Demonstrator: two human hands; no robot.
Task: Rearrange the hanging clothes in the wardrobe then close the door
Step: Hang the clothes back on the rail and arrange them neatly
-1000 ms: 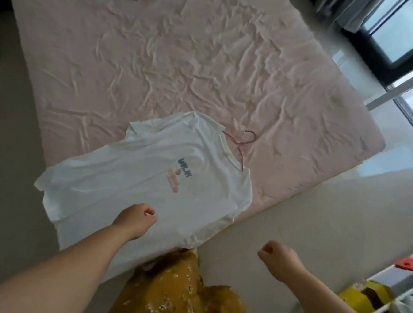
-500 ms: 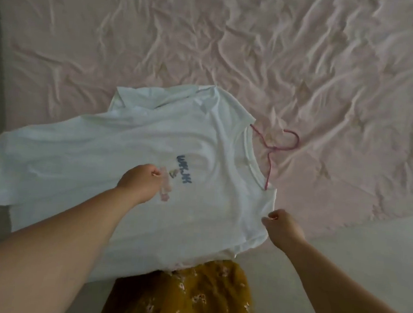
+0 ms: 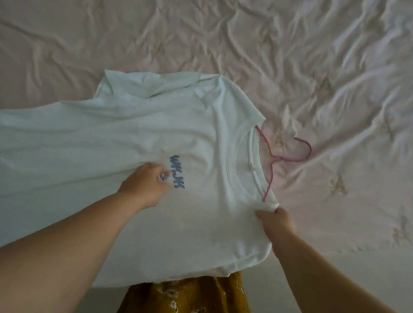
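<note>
White T-shirt (image 3: 98,148) spread front-up on the wrinkled pale pink bedsheet (image 3: 209,34), lower hem overhanging the near bed edge; blue lettering on the chest. Left hand (image 3: 144,185), beside the lettering, bunches chest fabric in curled fingers. Right hand (image 3: 275,221) pinches the shoulder seam beside the neckline. Pink wire hanger (image 3: 283,158) protrudes from the collar onto the bedsheet, hook pointing away from the shirt

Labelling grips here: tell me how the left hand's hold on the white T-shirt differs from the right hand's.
The left hand bunches the T-shirt at the chest print; the right hand pinches its shoulder edge near the pink hanger. Left sits mid-cloth, right at the rim. Both grip fabric.
</note>
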